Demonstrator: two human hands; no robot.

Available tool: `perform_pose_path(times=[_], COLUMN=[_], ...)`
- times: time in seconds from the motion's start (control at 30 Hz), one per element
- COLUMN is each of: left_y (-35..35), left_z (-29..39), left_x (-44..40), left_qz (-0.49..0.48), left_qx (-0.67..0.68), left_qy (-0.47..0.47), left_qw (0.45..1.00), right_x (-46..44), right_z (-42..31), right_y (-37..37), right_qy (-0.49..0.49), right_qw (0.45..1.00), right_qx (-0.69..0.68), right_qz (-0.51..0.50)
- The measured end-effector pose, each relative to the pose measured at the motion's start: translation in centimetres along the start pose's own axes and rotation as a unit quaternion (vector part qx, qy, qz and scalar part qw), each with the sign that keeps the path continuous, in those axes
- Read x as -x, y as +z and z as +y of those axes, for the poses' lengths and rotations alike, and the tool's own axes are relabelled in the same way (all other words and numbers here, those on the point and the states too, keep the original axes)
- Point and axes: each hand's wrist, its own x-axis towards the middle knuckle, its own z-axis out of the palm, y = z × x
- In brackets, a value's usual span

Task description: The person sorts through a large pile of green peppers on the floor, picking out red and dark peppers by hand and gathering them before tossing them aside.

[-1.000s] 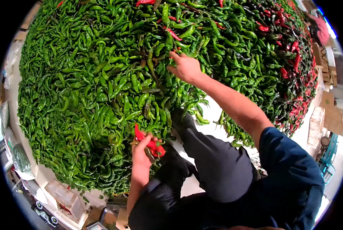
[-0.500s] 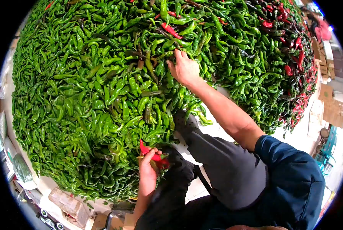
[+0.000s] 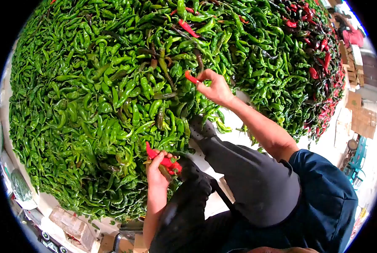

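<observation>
My left hand [image 3: 158,170] is closed around a small bunch of red peppers [image 3: 171,163], low over the near edge of a wide heap of green peppers [image 3: 91,97]. Between the thumb and fingers of my right hand [image 3: 216,87] is one red pepper [image 3: 191,77], held above the middle of the heap. Beyond that hand, another red pepper [image 3: 188,28] lies on the green ones. A few dark peppers lie among the green ones near the right hand.
Darker and red peppers [image 3: 325,63] cover the heap's right side. Cardboard boxes [image 3: 363,120] and a teal metal frame [image 3: 356,162] stand at the right. A worn box [image 3: 72,227] sits at the lower left. My legs and shoes are against the heap's near edge.
My right hand has come up out of the peppers and back a little, now with a red pepper in its fingers. My left hand still holds its bunch, shifted slightly left and up.
</observation>
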Motion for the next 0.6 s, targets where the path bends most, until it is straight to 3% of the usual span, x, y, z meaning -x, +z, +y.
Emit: perform_pose_path(times=[0.17, 0.23, 0.3, 0.37, 0.43, 0.5, 0.6], left_y=[1.3, 1.9, 3.6, 4.4, 4.7, 4.9, 7.7], left_z=[0.2, 1.1, 2.6, 4.4, 5.5, 6.1, 6.6], left_x=[-1.0, -1.9, -2.3, -2.9, -3.8, -4.5, -3.8], left_qz=[-0.038, -0.057, -0.057, -0.125, -0.143, -0.225, -0.259], left_qx=[-0.001, -0.018, -0.037, -0.056, -0.056, -0.027, 0.000], left_qy=[-0.005, 0.002, 0.033, 0.061, 0.069, 0.078, 0.117], left_qw=[0.999, 0.998, 0.997, 0.989, 0.986, 0.971, 0.959], right_x=[3.9, 5.6, 6.7, 7.6, 7.1, 7.2, 7.8], right_z=[-2.8, -4.2, -5.3, -6.2, -7.7, -7.7, -8.0], right_y=[-0.6, -0.3, -0.4, 0.0, -1.0, -0.3, 1.0], right_qy=[-0.089, -0.146, -0.112, 0.026, 0.105, 0.142, 0.202], right_qw=[0.994, 0.985, 0.969, 0.912, 0.864, 0.782, 0.665], right_qx=[0.008, -0.060, -0.151, -0.342, -0.389, -0.505, -0.631], right_qz=[-0.060, -0.071, -0.161, -0.224, -0.304, -0.336, -0.344])
